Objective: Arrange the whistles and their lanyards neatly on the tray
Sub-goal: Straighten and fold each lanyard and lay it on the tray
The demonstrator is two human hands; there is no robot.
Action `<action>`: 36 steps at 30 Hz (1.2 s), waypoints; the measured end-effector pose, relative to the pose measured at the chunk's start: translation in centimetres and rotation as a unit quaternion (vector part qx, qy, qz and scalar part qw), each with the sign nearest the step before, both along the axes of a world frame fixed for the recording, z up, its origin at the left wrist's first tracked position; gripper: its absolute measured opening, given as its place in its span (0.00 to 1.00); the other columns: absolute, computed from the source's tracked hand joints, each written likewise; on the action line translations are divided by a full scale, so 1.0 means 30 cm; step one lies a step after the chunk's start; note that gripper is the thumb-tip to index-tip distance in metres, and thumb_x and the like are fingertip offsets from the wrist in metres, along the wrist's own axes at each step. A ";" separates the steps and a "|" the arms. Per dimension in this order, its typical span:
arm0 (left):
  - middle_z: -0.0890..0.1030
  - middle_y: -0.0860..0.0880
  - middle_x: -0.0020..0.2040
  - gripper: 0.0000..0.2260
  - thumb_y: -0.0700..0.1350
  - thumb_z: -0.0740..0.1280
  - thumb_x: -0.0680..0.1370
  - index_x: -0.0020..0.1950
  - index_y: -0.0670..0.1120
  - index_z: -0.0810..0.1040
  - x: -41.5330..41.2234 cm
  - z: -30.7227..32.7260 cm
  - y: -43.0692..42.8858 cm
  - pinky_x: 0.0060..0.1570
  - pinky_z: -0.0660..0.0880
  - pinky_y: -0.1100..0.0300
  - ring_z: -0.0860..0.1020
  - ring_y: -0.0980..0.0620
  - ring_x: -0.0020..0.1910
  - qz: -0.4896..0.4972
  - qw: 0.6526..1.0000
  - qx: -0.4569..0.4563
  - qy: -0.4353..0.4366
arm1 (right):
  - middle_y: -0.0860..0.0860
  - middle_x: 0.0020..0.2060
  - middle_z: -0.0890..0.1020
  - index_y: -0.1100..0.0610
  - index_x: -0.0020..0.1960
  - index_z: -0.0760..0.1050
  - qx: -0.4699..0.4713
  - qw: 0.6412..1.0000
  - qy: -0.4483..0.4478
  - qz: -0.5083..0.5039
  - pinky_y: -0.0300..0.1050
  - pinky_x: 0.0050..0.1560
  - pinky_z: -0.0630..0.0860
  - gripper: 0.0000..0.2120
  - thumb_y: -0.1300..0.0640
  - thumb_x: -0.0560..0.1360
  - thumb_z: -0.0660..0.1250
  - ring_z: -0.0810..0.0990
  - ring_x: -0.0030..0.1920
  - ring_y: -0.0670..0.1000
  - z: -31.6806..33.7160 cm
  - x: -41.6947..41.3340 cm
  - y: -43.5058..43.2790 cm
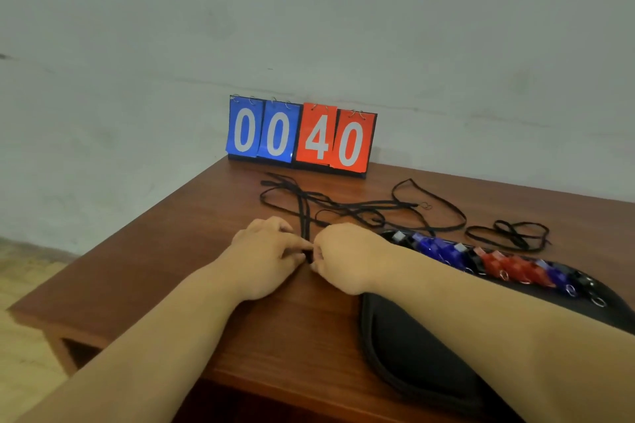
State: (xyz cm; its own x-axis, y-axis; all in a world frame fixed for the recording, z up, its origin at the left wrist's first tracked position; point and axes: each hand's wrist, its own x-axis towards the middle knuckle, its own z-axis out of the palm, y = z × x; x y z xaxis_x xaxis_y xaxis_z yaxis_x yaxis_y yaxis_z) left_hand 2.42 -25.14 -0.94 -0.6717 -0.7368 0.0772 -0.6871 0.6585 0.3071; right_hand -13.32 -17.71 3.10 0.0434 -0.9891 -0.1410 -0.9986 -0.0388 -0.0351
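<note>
My left hand [268,256] and my right hand [343,256] meet at the middle of the brown table, both pinching the near end of a black lanyard [304,213] that runs away from me. A small dark object sits between the fingertips, mostly hidden. More black lanyards [364,208] lie tangled behind the hands, and another bunch of lanyards [508,233] lies to the right. A row of several blue, red and black whistles [498,263] lines the far edge of the black tray [412,347] under my right forearm.
A flip scoreboard [302,134] reading 00 and 40 stands against the wall at the table's back edge. The table's left edge [113,244] drops off to the floor. The wall is close behind.
</note>
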 end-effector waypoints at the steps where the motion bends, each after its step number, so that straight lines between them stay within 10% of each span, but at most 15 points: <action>1: 0.69 0.55 0.72 0.15 0.57 0.62 0.83 0.70 0.65 0.76 0.001 0.002 0.002 0.72 0.65 0.47 0.64 0.50 0.72 0.001 1.000 0.005 0.010 | 0.51 0.41 0.80 0.56 0.49 0.79 0.012 1.000 0.006 0.002 0.57 0.52 0.81 0.13 0.49 0.83 0.61 0.81 0.44 0.54 0.000 0.002 0.000; 18: 0.77 0.55 0.52 0.07 0.53 0.61 0.84 0.55 0.54 0.77 -0.022 0.014 0.056 0.58 0.76 0.49 0.75 0.52 0.53 0.025 0.994 -0.057 0.087 | 0.51 0.46 0.78 0.58 0.57 0.74 -0.060 0.998 -0.009 -0.002 0.36 0.35 0.68 0.09 0.54 0.85 0.59 0.78 0.43 0.49 0.168 -0.081 0.181; 25: 0.79 0.55 0.44 0.02 0.49 0.64 0.83 0.52 0.53 0.73 -0.050 0.048 0.136 0.47 0.77 0.56 0.77 0.55 0.44 0.029 0.981 -0.157 0.109 | 0.54 0.47 0.80 0.58 0.55 0.73 -0.097 0.994 -0.031 -0.037 0.46 0.40 0.72 0.10 0.54 0.85 0.57 0.78 0.43 0.52 0.193 -0.163 0.268; 36: 0.80 0.54 0.36 0.08 0.51 0.65 0.83 0.45 0.55 0.77 0.050 0.065 0.151 0.39 0.73 0.59 0.78 0.56 0.36 0.090 0.982 -0.004 0.168 | 0.52 0.46 0.80 0.56 0.53 0.71 -0.094 0.989 -0.025 -0.115 0.46 0.41 0.72 0.08 0.54 0.85 0.57 0.73 0.39 0.49 0.186 -0.503 0.397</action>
State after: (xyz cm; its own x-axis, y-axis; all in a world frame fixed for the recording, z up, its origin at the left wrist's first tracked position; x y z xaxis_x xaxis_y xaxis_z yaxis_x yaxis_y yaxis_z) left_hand 3.92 -20.60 1.01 -0.4658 -0.8398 0.2788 -0.6532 0.5389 0.5320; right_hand -28.41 -5.82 8.68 -0.1825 -0.9822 0.0434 -0.9792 0.1776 -0.0985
